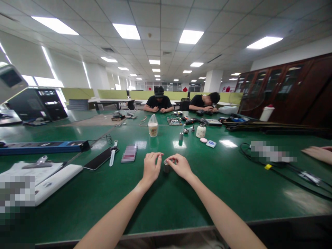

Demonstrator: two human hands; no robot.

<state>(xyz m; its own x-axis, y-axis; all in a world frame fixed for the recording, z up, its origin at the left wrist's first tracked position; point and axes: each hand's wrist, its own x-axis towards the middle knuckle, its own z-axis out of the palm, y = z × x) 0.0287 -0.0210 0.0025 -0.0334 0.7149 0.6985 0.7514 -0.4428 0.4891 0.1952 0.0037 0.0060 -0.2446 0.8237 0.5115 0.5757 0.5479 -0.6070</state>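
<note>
Ceiling-lit, glare on tabletop [228, 143].

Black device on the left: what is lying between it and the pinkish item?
A white watch lies between the black device and the pinkish item in the head view.

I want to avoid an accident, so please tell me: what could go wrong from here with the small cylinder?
The small cylinder could tip: the right hand touches its top, while the left hand seems not to hold it. Once tipped, it might roll across the glossy green table.
</note>
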